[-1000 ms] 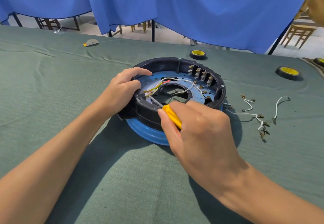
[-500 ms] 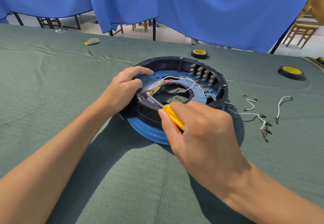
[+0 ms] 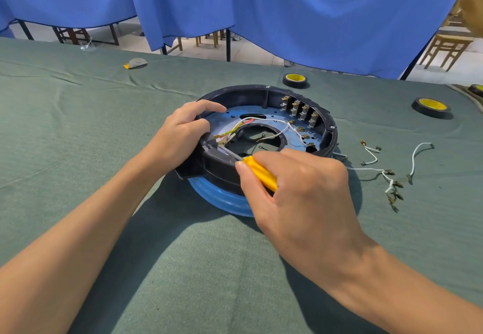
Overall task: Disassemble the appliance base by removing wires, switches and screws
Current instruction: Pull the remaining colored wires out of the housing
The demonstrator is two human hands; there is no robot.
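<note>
A round black and blue appliance base [image 3: 300, 98] lies on the green cloth, its open side up. Inside it run white, red and green-yellow wires [image 3: 266, 120], and a row of switches [image 3: 299, 110] lines the far right wall. My left hand [image 3: 180, 135] grips the base's left rim, fingers curled over the edge. My right hand [image 3: 298, 192] holds a yellow-handled screwdriver [image 3: 260, 172]. Its metal shaft points up-left to the terminals at the inner left wall, by my left hand. The tip is hidden among the wire ends.
Loose white wires with metal terminals [image 3: 386, 174] lie on the cloth right of the base. Two black tape rolls with yellow cores [image 3: 294, 80] [image 3: 431, 107] sit behind it. A small grey scrap [image 3: 136, 63] lies far left. Blue curtains hang beyond the table's far edge.
The hands and the screwdriver stay almost in place; the view has only shifted slightly. My left hand still grips the rim.
</note>
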